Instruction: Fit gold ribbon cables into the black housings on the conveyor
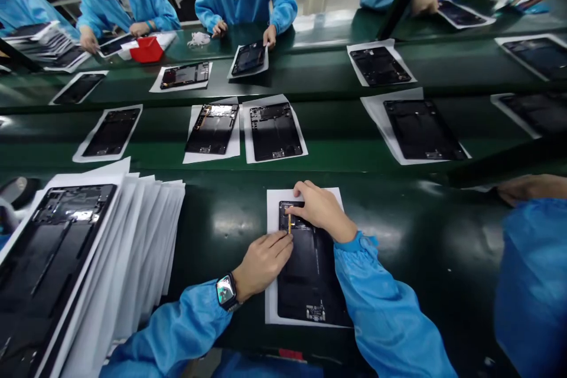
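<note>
In front of me a black tablet housing [305, 271] lies on a white sheet [271, 313], its inner side facing up. A narrow orange flex cable [289, 223] runs along its upper left part. My left hand [264, 263], with a watch on the wrist, has its fingers drawn together at the cable's lower end; the exact grip is hidden. Over the top of the housing bends my right hand [321, 209]. Its thumb presses near the cable's upper end, and its index finger curls around the housing's top edge.
At left stands a tall stack of white sheets [146, 236] with another tablet housing [48, 248] on top. More housings on sheets, such as one [274, 130] beyond my hands, line the green belts. Co-workers in blue sit opposite; a blue sleeve [531, 271] is close at right.
</note>
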A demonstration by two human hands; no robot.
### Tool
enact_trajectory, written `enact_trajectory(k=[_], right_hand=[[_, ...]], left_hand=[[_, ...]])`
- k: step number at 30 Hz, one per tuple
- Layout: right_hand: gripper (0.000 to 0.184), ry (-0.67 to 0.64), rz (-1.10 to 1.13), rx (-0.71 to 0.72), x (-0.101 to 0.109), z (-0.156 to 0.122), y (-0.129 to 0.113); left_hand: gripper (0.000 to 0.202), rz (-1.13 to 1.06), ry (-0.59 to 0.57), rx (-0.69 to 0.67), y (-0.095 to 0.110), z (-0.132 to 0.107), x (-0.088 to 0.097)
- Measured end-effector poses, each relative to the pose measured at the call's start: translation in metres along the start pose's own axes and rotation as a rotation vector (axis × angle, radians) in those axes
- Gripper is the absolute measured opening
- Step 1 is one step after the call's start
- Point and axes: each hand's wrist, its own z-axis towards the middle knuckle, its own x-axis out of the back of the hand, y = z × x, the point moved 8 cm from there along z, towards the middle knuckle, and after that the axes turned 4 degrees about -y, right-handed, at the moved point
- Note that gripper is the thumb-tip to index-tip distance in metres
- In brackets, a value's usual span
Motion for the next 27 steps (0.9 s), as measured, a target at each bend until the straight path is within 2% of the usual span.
enact_trajectory(k=[9,15,18,20,22,24,27], right_hand=[[0.037,-0.004,-0.003,-0.006,0.000,0.000,0.000],[0.035,0.003,-0.007,-0.008,-0.001,-0.001,-0.002],[0.020,-0.005,0.033,-0.016,0.002,-0.004,-0.001],[0.009,-0.015,0.121,0.016,0.007,-0.009,-0.003],[0.024,-0.030,0.227,0.053,0.014,-0.017,-0.005],[0.027,-0.042,0.307,0.049,0.022,-0.029,-0.007],[0.015,-0.039,0.408,-0.004,0.031,-0.054,-0.009]], left_hand=[[0.024,0.002,0.010,-0.006,0.001,0.001,-0.001],[0.027,-0.029,-0.061,0.017,-0.003,0.001,-0.006],[0.025,-0.130,-0.090,0.049,-0.010,0.002,-0.002],[0.028,-0.204,-0.101,0.070,-0.014,0.003,0.002],[0.029,-0.234,-0.126,0.070,-0.017,0.003,0.004],[0.027,-0.230,-0.174,0.056,-0.016,0.004,0.004],[0.025,-0.225,-0.240,0.031,-0.014,0.003,0.004]])
